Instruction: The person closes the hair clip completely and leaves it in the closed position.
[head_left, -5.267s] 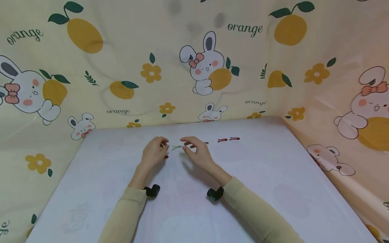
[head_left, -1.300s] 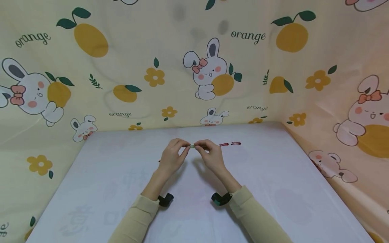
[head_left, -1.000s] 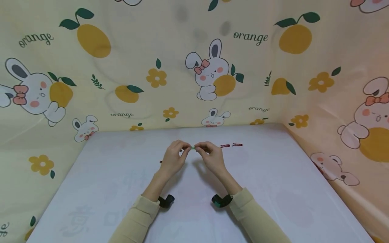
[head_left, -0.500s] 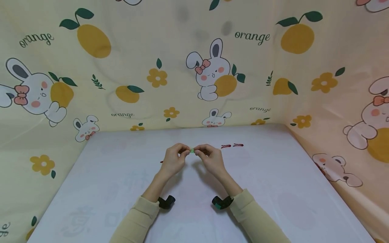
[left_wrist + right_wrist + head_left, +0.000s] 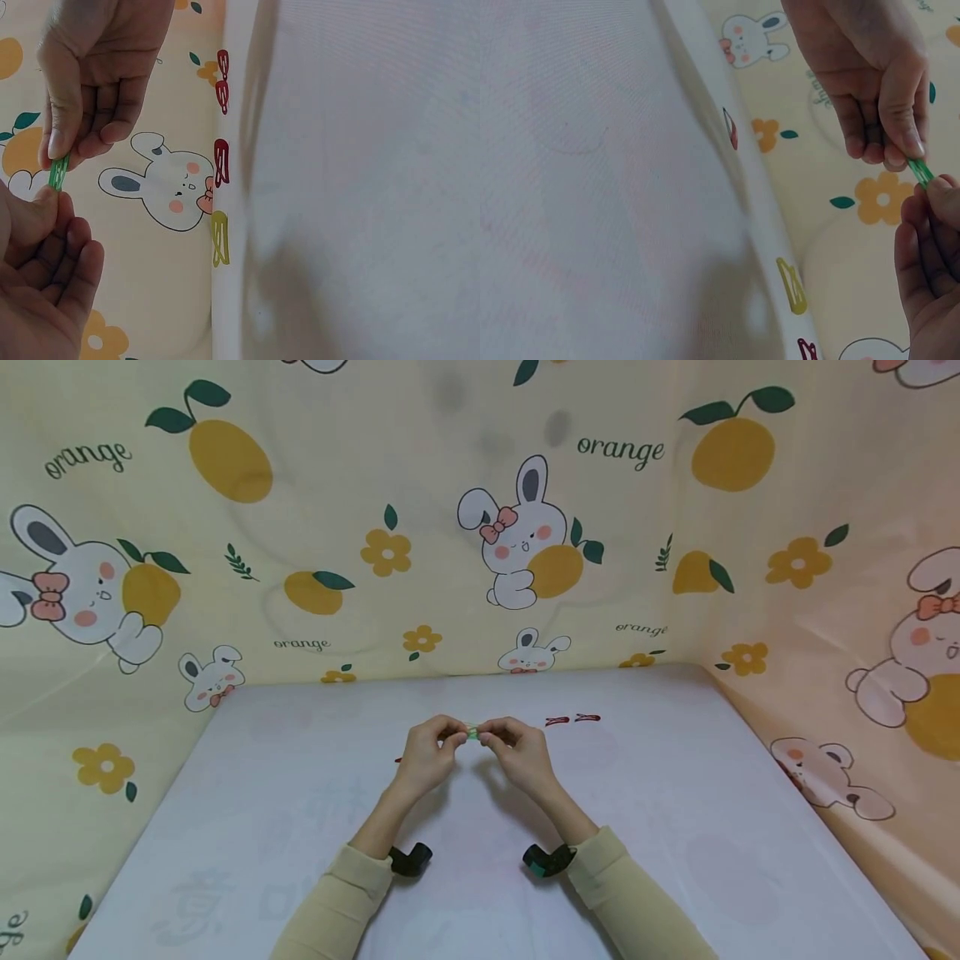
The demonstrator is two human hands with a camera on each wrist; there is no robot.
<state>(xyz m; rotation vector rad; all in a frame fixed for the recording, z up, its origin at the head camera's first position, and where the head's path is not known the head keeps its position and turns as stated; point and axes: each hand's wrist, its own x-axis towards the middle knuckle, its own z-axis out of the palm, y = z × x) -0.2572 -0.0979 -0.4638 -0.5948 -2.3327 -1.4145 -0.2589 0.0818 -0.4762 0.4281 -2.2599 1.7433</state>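
In the head view, a small green snap hair clip (image 5: 472,732) is held up over the table between both hands. My left hand (image 5: 429,752) pinches one end between thumb and fingers. From the other side, my right hand (image 5: 522,752) pinches the opposite end. The left wrist view shows the green hair clip (image 5: 58,172) with thumbs on it and the other fingers loosely bent. Fingertips cover its ends, so whether it is snapped flat cannot be told.
Two red hair clips (image 5: 557,721) lie right of the hands. Another red clip (image 5: 730,130) lies on the left. Between them are a yellow clip (image 5: 220,238) and a dark red clip (image 5: 221,163). Patterned cloth (image 5: 420,593) stands behind the white table (image 5: 480,877).
Earlier the green hair clip lay on the table between the parted hands. Both hands have since pinched and raised it. Over the last half second they hardly move.
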